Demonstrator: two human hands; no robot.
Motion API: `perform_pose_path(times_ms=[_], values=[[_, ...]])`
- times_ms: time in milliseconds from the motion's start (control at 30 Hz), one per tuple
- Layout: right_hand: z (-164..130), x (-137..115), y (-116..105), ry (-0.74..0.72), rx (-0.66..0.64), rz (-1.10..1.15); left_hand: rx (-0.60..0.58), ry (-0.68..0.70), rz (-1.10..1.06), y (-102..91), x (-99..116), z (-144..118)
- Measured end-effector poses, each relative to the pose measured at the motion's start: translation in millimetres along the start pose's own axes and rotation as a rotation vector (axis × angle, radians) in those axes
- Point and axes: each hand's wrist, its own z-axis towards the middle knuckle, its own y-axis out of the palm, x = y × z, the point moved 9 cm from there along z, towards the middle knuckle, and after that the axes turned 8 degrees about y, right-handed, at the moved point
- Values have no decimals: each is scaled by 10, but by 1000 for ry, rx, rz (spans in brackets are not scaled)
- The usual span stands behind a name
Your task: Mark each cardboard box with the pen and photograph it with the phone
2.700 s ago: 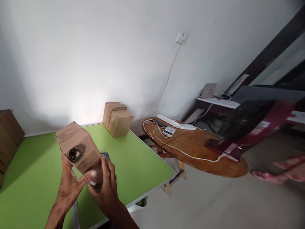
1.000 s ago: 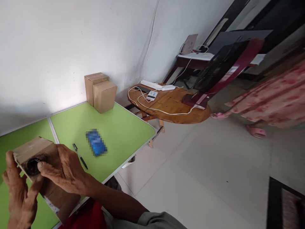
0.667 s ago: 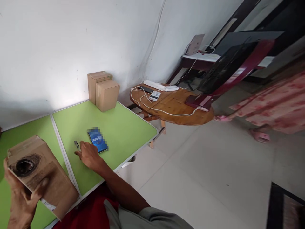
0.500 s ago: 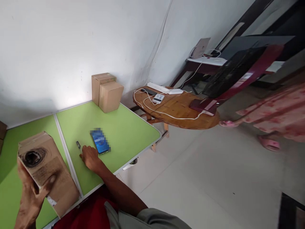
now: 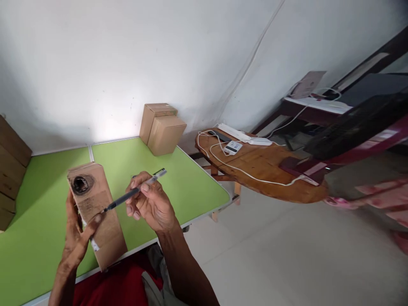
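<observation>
My left hand [image 5: 78,236] grips a brown cardboard box [image 5: 110,236] from its left side, with the thumb lying across the near face. That face has a dark, scribbled round hole [image 5: 81,185] near its top and a grey smudged patch below it. In my right hand [image 5: 153,204] a pen [image 5: 124,198] with a dark barrel and clear end is pinched between thumb and fingers. Its tip points down-left, close to my left thumb and the box face; whether it touches cannot be told. The phone is almost wholly hidden behind my right hand.
Two cardboard boxes [image 5: 167,135] stand at the back of the green table [image 5: 200,187]. More boxes [image 5: 11,170] are stacked at the left edge. To the right, a wooden table [image 5: 255,163] holds cables, a power strip and a monitor; a person in pink clothing [image 5: 387,193] is beyond.
My right hand has taken the pen from the table and lifted it over to the box. The view has shifted left, and my left hand still holds the box.
</observation>
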Motion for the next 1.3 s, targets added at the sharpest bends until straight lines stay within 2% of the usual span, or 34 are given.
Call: perform_pose_path(times_ms=[100, 167, 367, 467, 633, 800, 1067, 1167, 1300], values=[[0, 34, 62, -59, 3, 17, -39, -55, -34, 127, 30, -50], [14, 82, 89, -99, -2, -1, -65, -44, -28, 159, 53, -74], [51, 196, 93, -210, 120, -201, -94, -3, 4, 144, -1, -125], [56, 198, 118, -251, 137, -251, -79, 24, 34, 138, 4, -127], [47, 218, 111, -225, 154, -321, -79, 18, 29, 140, -8, -121], [11, 236, 27, -174, 190, -359, -95, -11, -5, 125, -31, -116], [-65, -33, -249, -267, 440, -361, -52, -52, 5, 119, 18, -115], [-1, -83, -153, -309, 418, -326, -57, -43, 19, 124, 24, -113], [130, -96, 58, -296, 278, -298, -65, -31, 11, 114, 22, -105]])
